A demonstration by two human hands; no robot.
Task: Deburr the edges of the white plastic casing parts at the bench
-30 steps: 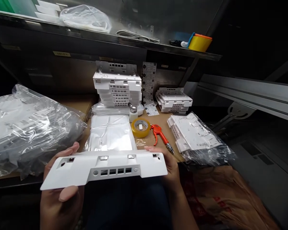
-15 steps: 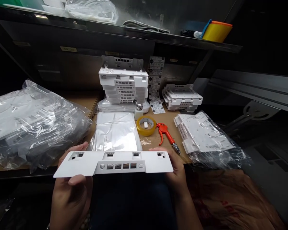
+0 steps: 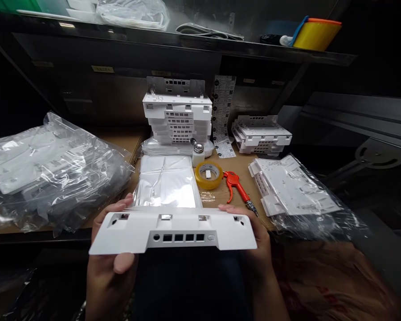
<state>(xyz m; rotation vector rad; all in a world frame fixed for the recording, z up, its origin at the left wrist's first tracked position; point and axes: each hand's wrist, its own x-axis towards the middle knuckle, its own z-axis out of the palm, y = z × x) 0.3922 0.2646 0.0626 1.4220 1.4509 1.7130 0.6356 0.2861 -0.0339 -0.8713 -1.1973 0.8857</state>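
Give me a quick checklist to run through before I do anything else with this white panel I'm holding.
1. Both ends gripped: ok. The left hand holds one end of the white panel and the right hand holds the other.
2. Panel level: ok, roughly flat, left end slightly lower.
3. Slotted side in view: ok. The row of small square openings faces the camera.
4. Cracks or marks on the panel: cannot tell, the picture is too soft.
5. Bench space right ahead: not ok. A flat plastic-wrapped pack lies just beyond the panel, with the tape roll and the orange air gun beside it.
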